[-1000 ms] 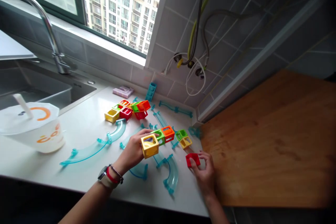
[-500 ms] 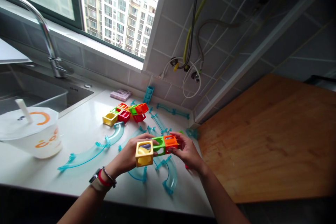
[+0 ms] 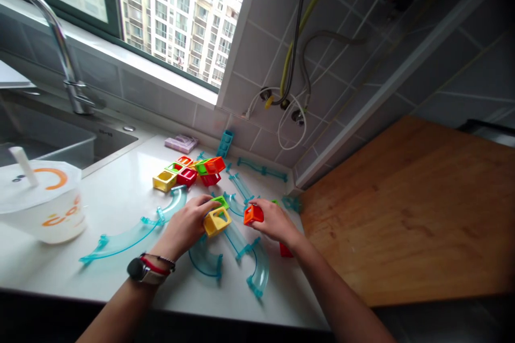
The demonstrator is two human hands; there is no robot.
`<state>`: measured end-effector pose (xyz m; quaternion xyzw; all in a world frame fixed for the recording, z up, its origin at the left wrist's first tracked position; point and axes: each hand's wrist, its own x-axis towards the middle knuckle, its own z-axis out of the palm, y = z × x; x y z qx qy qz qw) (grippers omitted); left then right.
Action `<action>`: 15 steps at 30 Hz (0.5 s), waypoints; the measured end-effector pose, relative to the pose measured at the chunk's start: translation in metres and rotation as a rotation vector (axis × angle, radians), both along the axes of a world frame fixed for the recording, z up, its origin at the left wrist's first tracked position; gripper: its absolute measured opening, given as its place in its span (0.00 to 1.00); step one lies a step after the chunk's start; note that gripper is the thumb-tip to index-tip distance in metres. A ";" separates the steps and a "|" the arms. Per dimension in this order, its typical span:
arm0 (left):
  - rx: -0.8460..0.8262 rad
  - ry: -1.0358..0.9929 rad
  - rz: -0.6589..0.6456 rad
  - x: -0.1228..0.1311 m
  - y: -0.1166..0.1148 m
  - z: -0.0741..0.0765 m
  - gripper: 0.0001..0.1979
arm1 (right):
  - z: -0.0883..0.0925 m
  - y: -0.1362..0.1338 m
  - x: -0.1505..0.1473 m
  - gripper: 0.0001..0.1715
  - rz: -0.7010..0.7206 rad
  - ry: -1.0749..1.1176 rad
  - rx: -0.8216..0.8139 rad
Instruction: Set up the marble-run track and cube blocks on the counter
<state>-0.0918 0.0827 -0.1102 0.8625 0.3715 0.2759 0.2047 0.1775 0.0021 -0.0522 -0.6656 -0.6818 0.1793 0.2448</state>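
Observation:
My left hand (image 3: 191,223) is closed on a joined pair of hollow toy blocks, a yellow block (image 3: 217,221) and a green block (image 3: 220,203). An orange hollow block (image 3: 253,215) is gripped in my right hand (image 3: 274,221), with a gap between it and the pair. Below and around both hands lie translucent teal track pieces, among them a curved piece (image 3: 259,270) and a straight piece (image 3: 241,187). A red block (image 3: 286,250) rests partly hidden under my right forearm. Part of another green block shows behind my right hand.
A cluster of coloured blocks (image 3: 187,175) sits at the back of the white counter (image 3: 132,289). At left stand a lidded cup (image 3: 60,214) with a straw and a sink (image 3: 116,136) with a tap. A pink packet (image 3: 181,143) lies by the wall; a wooden board (image 3: 402,214) is at right.
The row of yellow, green and orange blocks has come apart. My left hand has moved left with the yellow and green blocks; the orange one stays in my right hand.

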 end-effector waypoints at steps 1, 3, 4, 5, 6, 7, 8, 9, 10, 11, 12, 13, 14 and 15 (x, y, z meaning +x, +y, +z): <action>0.017 0.002 0.001 0.002 0.001 -0.004 0.18 | -0.003 0.000 -0.006 0.32 0.008 -0.026 -0.010; 0.046 0.001 -0.008 0.003 0.003 -0.010 0.20 | -0.008 -0.001 -0.015 0.32 0.017 -0.066 -0.029; 0.055 -0.004 -0.018 0.003 0.004 -0.012 0.21 | -0.010 -0.002 -0.018 0.32 0.016 -0.080 -0.035; 0.056 -0.011 -0.029 0.002 0.005 -0.014 0.22 | -0.011 -0.004 -0.019 0.33 0.012 -0.090 -0.037; 0.049 -0.017 -0.043 0.001 0.006 -0.014 0.23 | -0.012 -0.007 -0.019 0.35 0.006 -0.097 -0.036; 0.035 -0.021 -0.060 -0.001 0.007 -0.014 0.25 | -0.012 -0.011 -0.018 0.36 -0.001 -0.101 -0.034; 0.015 -0.023 -0.076 -0.003 0.008 -0.014 0.27 | -0.012 -0.017 -0.016 0.37 -0.011 -0.098 -0.022; -0.008 -0.021 -0.091 -0.006 0.008 -0.013 0.30 | -0.013 -0.025 -0.012 0.37 -0.029 -0.082 0.003; -0.028 -0.011 -0.099 -0.008 0.009 -0.011 0.33 | -0.014 -0.035 -0.007 0.36 -0.054 -0.064 0.038; -0.041 0.004 -0.099 -0.012 0.009 -0.010 0.34 | -0.017 -0.046 -0.002 0.33 -0.095 -0.027 0.099; -0.047 0.022 -0.087 -0.015 0.009 -0.008 0.36 | -0.021 -0.058 0.005 0.29 -0.146 0.009 0.172; -0.045 0.036 -0.069 -0.018 0.008 -0.006 0.37 | -0.027 -0.070 0.012 0.25 -0.205 0.014 0.231; -0.038 0.044 -0.047 -0.022 0.008 -0.004 0.38 | -0.035 -0.082 0.020 0.21 -0.267 -0.002 0.278; -0.030 0.047 -0.027 -0.026 0.007 -0.001 0.40 | -0.044 -0.093 0.027 0.20 -0.341 -0.025 0.335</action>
